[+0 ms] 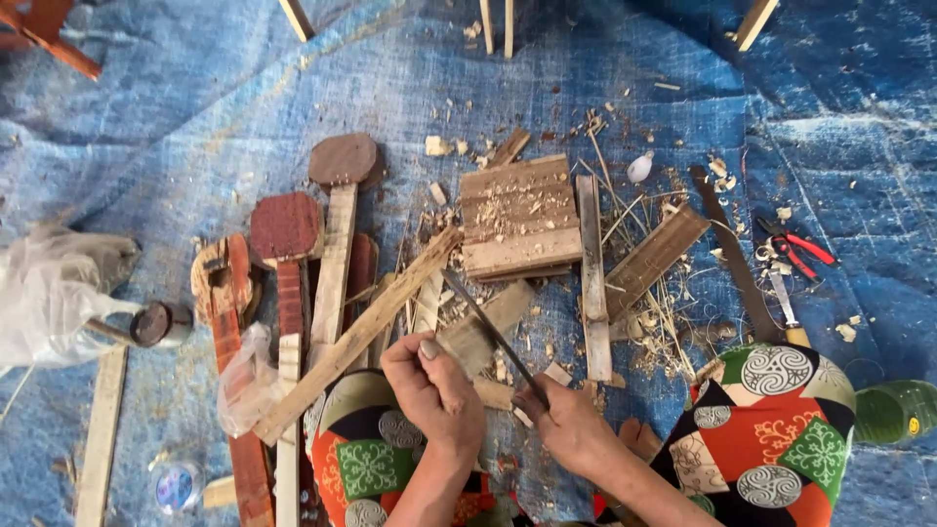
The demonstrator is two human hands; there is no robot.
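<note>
Knife [493, 337] was gripped by the right hand [566, 425], blade on a long wooden slat [356, 337] pinched by the left hand [434, 390] over the blue tarp [195, 117].

paddles [293, 229] left of slat block [517, 217]; pliers [793, 247] far right; all on tarp [176, 127]

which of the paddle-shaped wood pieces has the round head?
The farthest paddle: dark brown round head on a pale handle. The one left of it has a reddish, squarish head; both lie on the blue tarp.
</note>
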